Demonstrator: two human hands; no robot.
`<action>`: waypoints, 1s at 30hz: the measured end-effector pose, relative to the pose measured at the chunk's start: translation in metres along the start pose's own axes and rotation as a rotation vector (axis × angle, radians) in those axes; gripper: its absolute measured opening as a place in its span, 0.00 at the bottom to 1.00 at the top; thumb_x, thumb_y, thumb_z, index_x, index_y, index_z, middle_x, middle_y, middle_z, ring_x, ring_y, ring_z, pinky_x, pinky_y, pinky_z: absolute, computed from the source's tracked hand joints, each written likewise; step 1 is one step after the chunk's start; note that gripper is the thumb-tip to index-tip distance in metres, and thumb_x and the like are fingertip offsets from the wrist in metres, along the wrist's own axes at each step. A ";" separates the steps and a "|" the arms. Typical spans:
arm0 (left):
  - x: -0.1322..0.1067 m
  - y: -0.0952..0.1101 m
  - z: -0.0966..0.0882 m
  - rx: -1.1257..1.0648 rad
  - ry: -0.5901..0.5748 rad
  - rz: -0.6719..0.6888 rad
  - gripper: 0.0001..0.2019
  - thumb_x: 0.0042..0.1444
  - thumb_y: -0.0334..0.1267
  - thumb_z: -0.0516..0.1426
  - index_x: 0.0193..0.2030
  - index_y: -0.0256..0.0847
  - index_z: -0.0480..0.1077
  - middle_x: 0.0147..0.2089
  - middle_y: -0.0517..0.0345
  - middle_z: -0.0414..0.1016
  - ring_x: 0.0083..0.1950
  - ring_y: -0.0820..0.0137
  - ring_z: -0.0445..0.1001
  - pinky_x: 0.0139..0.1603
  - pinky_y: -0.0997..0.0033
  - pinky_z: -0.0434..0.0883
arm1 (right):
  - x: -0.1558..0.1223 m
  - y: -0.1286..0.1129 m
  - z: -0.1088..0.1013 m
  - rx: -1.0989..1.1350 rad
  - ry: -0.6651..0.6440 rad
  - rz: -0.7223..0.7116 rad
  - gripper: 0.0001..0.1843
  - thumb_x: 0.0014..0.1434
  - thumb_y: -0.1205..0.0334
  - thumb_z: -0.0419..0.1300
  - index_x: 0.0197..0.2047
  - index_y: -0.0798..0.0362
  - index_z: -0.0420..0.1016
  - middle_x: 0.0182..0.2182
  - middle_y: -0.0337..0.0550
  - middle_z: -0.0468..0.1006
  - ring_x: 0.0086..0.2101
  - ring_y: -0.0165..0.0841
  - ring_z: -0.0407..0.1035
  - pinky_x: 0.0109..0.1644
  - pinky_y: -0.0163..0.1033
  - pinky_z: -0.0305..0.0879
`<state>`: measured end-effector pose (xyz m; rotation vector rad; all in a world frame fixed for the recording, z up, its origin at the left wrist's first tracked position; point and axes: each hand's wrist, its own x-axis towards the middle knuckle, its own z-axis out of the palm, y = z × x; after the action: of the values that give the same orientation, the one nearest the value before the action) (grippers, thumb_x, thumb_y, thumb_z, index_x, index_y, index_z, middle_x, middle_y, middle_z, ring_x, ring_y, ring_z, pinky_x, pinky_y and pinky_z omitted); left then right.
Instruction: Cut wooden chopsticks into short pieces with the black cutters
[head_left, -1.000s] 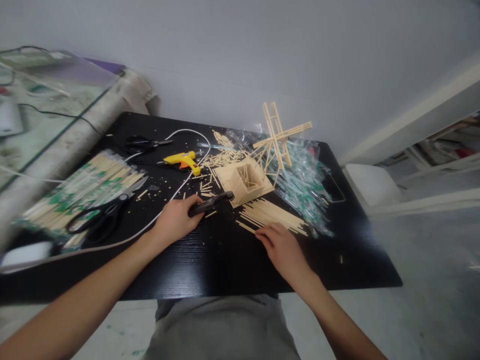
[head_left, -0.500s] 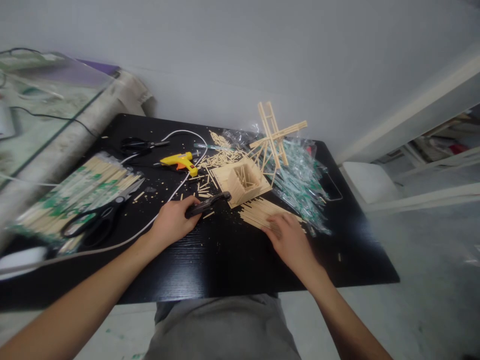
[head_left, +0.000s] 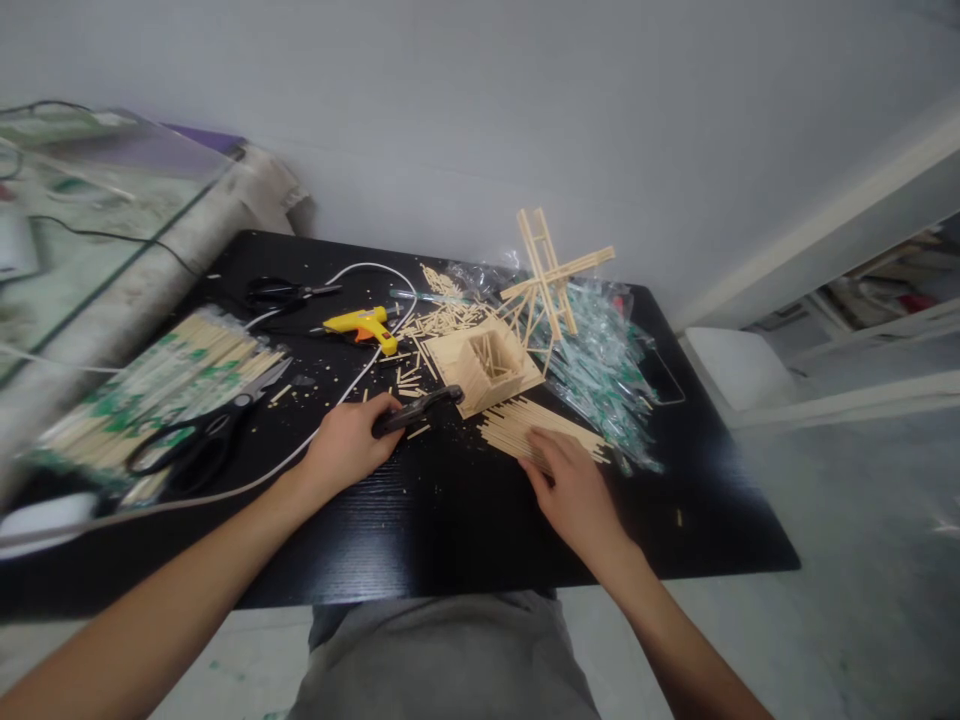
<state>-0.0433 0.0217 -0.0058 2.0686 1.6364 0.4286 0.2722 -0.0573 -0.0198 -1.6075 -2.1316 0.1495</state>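
Note:
My left hand lies on the black table, shut on a dark cutter tool whose tip points toward a small box built of wooden sticks. My right hand rests with its fingers on a loose row of thin wooden sticks lying in front of the box. I cannot tell whether it grips a stick. Behind the box stands a crossed stick frame.
A yellow glue gun with a white cord lies left of the box. Large black scissors rest on packs of wrapped sticks; smaller scissors lie farther back. Clear wrappers pile at the right.
My right hand slid forward and right onto the row of sticks, then drew back slightly. My left hand stayed in place with the cutter.

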 end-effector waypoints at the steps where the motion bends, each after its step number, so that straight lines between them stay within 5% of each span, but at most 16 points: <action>1: 0.000 0.000 0.000 0.001 -0.002 0.000 0.13 0.57 0.47 0.54 0.41 0.44 0.76 0.31 0.56 0.80 0.31 0.63 0.78 0.37 0.68 0.66 | 0.001 -0.001 0.001 0.007 -0.001 -0.002 0.15 0.70 0.62 0.57 0.56 0.56 0.78 0.52 0.58 0.82 0.53 0.51 0.76 0.60 0.60 0.73; 15: 0.000 -0.002 0.002 0.002 0.013 0.013 0.11 0.58 0.43 0.56 0.41 0.44 0.76 0.30 0.57 0.80 0.31 0.64 0.78 0.37 0.69 0.68 | 0.006 -0.011 0.011 0.089 0.014 -0.046 0.13 0.70 0.64 0.59 0.56 0.54 0.76 0.56 0.58 0.78 0.56 0.50 0.72 0.63 0.61 0.70; 19: 0.000 -0.001 0.001 0.008 -0.001 0.015 0.11 0.59 0.43 0.55 0.41 0.44 0.76 0.29 0.58 0.80 0.30 0.64 0.78 0.36 0.69 0.67 | 0.004 -0.028 0.010 0.226 -0.004 -0.055 0.08 0.72 0.65 0.56 0.45 0.52 0.77 0.40 0.50 0.81 0.42 0.42 0.76 0.50 0.51 0.75; 24: 0.000 -0.002 0.003 -0.007 0.005 0.019 0.12 0.59 0.44 0.54 0.41 0.44 0.76 0.32 0.56 0.81 0.32 0.63 0.78 0.37 0.68 0.66 | -0.003 -0.052 0.017 0.367 -0.137 -0.081 0.12 0.72 0.61 0.58 0.35 0.52 0.75 0.29 0.43 0.77 0.32 0.37 0.74 0.38 0.42 0.71; 30: -0.002 0.001 -0.007 -0.054 0.024 0.025 0.12 0.59 0.47 0.54 0.32 0.43 0.72 0.27 0.58 0.75 0.29 0.66 0.74 0.36 0.69 0.64 | -0.008 -0.064 0.035 0.415 -0.200 -0.144 0.08 0.72 0.68 0.56 0.46 0.54 0.78 0.37 0.47 0.83 0.37 0.38 0.78 0.44 0.42 0.72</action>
<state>-0.0465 0.0204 0.0007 2.0539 1.5961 0.5022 0.2027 -0.0782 -0.0308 -1.2376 -2.1707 0.6822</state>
